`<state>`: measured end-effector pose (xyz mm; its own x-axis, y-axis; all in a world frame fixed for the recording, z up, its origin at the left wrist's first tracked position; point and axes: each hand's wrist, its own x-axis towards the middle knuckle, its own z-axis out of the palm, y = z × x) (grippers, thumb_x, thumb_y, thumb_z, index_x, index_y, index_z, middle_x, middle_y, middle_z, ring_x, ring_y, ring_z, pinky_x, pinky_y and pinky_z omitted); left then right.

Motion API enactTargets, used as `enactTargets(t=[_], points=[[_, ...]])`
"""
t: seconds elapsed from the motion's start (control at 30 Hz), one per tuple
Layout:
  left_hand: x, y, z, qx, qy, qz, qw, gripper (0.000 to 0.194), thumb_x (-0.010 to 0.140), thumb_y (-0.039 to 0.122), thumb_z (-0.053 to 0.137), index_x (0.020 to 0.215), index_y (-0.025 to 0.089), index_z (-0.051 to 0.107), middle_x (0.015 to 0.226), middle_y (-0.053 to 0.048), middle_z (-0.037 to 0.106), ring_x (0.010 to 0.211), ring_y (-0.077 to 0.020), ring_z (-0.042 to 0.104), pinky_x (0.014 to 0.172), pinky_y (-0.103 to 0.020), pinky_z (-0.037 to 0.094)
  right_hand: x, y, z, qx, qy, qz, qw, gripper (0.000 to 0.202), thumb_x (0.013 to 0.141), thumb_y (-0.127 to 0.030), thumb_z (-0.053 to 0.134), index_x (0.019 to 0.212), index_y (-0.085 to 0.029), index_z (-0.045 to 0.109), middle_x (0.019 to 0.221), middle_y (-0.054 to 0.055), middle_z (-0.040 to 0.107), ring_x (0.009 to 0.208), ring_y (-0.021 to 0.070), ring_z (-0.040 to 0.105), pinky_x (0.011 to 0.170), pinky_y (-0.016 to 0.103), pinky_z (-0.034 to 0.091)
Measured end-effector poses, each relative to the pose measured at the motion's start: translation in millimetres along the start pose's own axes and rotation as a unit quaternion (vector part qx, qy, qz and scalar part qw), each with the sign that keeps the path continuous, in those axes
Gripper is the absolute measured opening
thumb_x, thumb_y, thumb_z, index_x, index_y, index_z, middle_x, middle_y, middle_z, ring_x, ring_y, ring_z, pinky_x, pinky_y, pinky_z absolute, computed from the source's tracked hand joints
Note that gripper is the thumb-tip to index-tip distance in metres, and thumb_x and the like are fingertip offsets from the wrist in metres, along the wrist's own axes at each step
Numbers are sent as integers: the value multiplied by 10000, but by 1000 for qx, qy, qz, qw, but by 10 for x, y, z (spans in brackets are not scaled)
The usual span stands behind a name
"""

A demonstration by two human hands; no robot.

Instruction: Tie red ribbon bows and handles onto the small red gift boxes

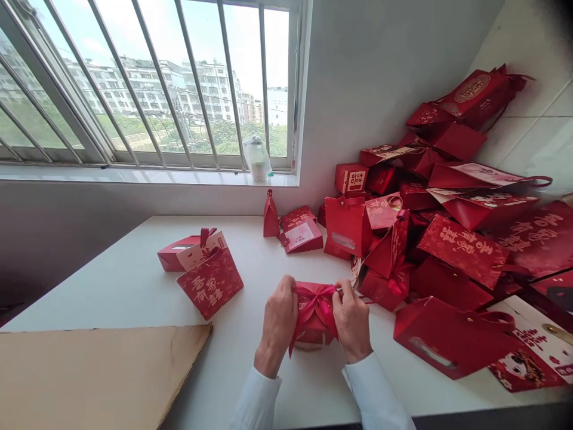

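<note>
A small red gift box (314, 332) stands on the white table in front of me, with a shiny red-pink ribbon (319, 306) tied in a bow across its top. My left hand (280, 322) is closed at the box's left side, its fingers pinching the left part of the bow. On the opposite side, my right hand (353, 322) pinches the right part of the ribbon between thumb and fingers. Loose ribbon tails hang down the front of the box. My fingertips partly hide the ribbon ends.
A large pile of red gift boxes (452, 286) fills the table's right side. Two boxes (210, 283) stand at the left, behind a cardboard sheet (98, 376). Other boxes (303, 230) sit near the wall. A plastic-wrapped container (258, 161) rests on the windowsill.
</note>
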<state>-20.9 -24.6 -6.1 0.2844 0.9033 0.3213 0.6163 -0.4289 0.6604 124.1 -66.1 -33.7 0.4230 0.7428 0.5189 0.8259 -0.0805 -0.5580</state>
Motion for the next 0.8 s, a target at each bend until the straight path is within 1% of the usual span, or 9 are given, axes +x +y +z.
enactTargets(t=[0.13,0.23,0.3,0.37,0.47,0.53,0.6,0.7,0.8], points=[[12,-26,19,-7,-12,-13,1000,131,858,144,267,771,236,300,687,19,447,577,-156,420,586,-275,354,25,-23,-3,0,-4,10,1000,203,868,-203,326,870,-201,529,701,40,662,581,183,621,532,259,399],[22,-61,-33,-30,-33,-27,999,85,868,195,294,823,231,356,739,0,504,638,-169,482,628,-298,399,61,-4,-58,97,-66,42,992,147,871,-224,392,953,-206,512,661,-1,613,604,172,607,578,260,437],[23,-96,-145,-75,-75,-45,993,86,883,269,336,918,228,403,801,-16,544,701,-177,538,653,-305,439,69,73,-116,235,-126,80,961,189,873,-301,471,1037,-208,471,687,-13,593,639,166,609,621,268,480],[19,-120,-320,-114,-141,-65,981,189,889,342,379,1031,226,424,886,-37,567,776,-181,581,676,-307,479,47,215,-179,358,-164,115,912,324,855,-381,541,1109,-215,428,782,0,602,718,165,629,685,284,521],[15,-56,-607,-85,-202,-51,974,386,837,350,516,1198,250,425,1103,-75,558,1001,-214,575,829,-353,499,-48,518,-241,424,-197,148,871,442,822,-404,603,1184,-232,418,978,45,608,911,185,642,814,323,530],[30,79,-721,-33,-206,-22,978,569,764,299,625,1288,292,404,1253,-77,502,1157,-248,499,941,-397,456,-136,723,-234,398,-236,153,873,436,796,-407,628,1159,-221,472,1016,70,619,933,203,648,828,335,535],[58,260,-726,10,-219,5,976,709,698,280,699,1335,317,391,1335,-75,449,1247,-276,421,982,-412,433,-229,883,-186,345,-273,148,886,410,779,-414,633,1116,-205,529,992,86,651,928,221,659,824,337,542],[99,511,-567,80,-260,57,961,840,613,359,771,1359,276,393,1346,-114,441,1299,-345,335,998,-466,408,-368,1012,-81,275,-315,104,903,403,780,-433,614,1106,-201,574,997,91,685,955,237,665,846,323,540],[98,645,-361,187,-301,84,931,835,644,324,743,1379,208,366,1250,-174,512,1201,-412,415,947,-632,361,-486,1057,-19,214,-306,20,927,354,851,-438,513,1111,-206,578,1060,104,670,952,242,662,812,326,551]])
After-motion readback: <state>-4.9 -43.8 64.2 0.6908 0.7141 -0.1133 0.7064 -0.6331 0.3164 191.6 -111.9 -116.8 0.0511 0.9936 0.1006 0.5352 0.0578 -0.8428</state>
